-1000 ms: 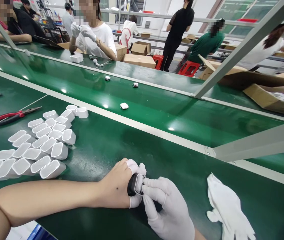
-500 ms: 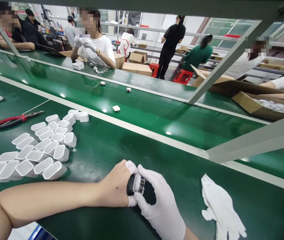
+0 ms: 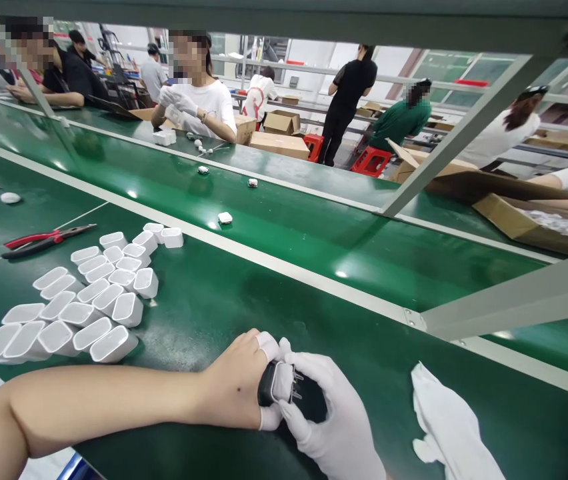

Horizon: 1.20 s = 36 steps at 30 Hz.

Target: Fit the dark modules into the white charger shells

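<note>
A small black-and-white part with thin metal pins (image 3: 283, 381) is between my two hands, above the green bench. My left hand (image 3: 237, 385), bare except for white finger covers, is closed around its black side. My right hand (image 3: 339, 410), in a white glove, pinches the part from the right with thumb and fingertips. Its pins point right, into the gap of the right hand. The left fingertips are partly hidden behind the part. To the right of my right hand lies an empty white glove (image 3: 451, 420).
Several open white plastic cases (image 3: 114, 343) stand grouped at left. Red-and-black pliers (image 3: 49, 240) and a white oval piece (image 3: 10, 198) lie beyond them. Small white parts (image 3: 225, 218) sit on the green belt (image 3: 284, 227). A grey slanted post (image 3: 514, 293) rises at right. Co-workers sit opposite.
The view has shifted slightly. The part has turned a little between my hands, and its pins now show more clearly. The small white parts on the belt have moved left.
</note>
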Each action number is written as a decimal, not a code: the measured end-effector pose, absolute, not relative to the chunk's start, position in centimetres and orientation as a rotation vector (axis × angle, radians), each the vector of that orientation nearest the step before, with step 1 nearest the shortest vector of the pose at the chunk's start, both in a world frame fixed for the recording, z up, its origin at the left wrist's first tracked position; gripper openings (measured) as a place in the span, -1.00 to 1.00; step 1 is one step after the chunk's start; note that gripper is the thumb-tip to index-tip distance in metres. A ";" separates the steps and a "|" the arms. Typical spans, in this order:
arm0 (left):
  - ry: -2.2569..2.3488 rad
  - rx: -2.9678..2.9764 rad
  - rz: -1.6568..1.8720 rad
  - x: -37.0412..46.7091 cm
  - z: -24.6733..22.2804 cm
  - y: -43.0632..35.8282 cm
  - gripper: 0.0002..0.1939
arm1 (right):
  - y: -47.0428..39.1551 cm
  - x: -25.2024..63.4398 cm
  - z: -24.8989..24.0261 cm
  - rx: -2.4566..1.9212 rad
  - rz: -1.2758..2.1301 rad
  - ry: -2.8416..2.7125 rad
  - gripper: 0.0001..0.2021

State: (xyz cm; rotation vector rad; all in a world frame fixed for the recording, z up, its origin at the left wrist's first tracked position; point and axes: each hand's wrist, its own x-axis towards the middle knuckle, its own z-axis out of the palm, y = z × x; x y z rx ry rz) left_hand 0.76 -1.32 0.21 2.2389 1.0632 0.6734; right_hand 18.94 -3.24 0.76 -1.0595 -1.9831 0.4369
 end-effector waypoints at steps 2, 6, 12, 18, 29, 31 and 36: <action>1.064 2.224 0.668 0.7 0.2 -1.4 -0.63 | -3.4 19.0 0.8 -1.057 0.384 -2.033 -0.66; 1.059 2.202 0.661 0.6 0.1 -1.4 -0.64 | -3.4 19.1 1.0 -1.014 0.285 -2.105 -0.58; 1.051 2.191 0.683 0.6 0.0 -1.3 -0.66 | -3.3 19.2 1.0 -0.917 0.257 -2.125 -0.56; 1.049 2.224 0.689 0.6 -0.2 -1.3 -0.66 | -3.6 19.1 0.2 -1.009 0.293 -2.054 -0.62; 1.020 2.192 0.681 0.5 0.0 -1.3 -0.67 | -3.1 19.3 1.2 -0.846 0.261 -2.194 -0.57; 1.022 2.195 0.678 0.5 0.0 -1.3 -0.67 | -3.1 19.3 1.2 -0.844 0.237 -2.231 -0.57; 1.046 2.226 0.681 0.6 -0.2 -1.3 -0.62 | -3.0 19.4 1.2 -0.897 0.015 -2.262 -0.59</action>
